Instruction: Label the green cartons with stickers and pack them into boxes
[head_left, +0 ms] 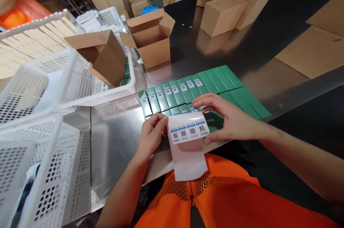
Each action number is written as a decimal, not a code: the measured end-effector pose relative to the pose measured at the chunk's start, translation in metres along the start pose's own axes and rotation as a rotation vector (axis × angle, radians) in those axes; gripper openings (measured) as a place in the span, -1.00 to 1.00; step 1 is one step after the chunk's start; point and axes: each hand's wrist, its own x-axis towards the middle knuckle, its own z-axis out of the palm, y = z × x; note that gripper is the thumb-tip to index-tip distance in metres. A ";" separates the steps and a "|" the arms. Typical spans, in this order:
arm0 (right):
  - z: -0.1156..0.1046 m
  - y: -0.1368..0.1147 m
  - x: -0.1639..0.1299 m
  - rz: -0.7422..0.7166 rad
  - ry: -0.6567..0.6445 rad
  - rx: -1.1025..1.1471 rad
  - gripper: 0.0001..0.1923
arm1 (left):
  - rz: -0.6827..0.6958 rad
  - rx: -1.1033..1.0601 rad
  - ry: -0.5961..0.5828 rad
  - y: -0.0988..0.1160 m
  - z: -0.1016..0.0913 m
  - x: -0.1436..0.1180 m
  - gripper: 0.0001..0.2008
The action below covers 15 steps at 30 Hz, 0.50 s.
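My left hand (pixel 152 135) pinches the left edge of a label sheet (pixel 188 142), and my right hand (pixel 228 120) grips its right edge, fingers curled over the top. The sheet hangs just near of the green boxes (pixel 204 88), which lie in rows on the steel table (pixel 113 142). Farther left sit white baskets (pixel 40 91) and open cartons (pixel 150 38).
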 end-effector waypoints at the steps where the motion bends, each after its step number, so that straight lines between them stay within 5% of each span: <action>1: 0.004 -0.003 -0.004 -0.018 0.016 -0.020 -0.35 | -0.005 0.004 -0.005 0.000 0.002 -0.001 -0.66; 5: 0.012 -0.005 -0.009 0.023 0.099 0.027 -0.72 | 0.024 0.079 -0.013 -0.003 0.006 -0.005 -0.63; 12: 0.031 -0.005 -0.010 0.276 0.175 0.312 -0.66 | 0.260 -0.005 -0.096 -0.012 0.004 -0.008 -0.33; 15: 0.035 -0.003 -0.009 0.268 0.172 0.231 -0.58 | 0.201 0.122 -0.055 -0.014 0.005 -0.011 -0.67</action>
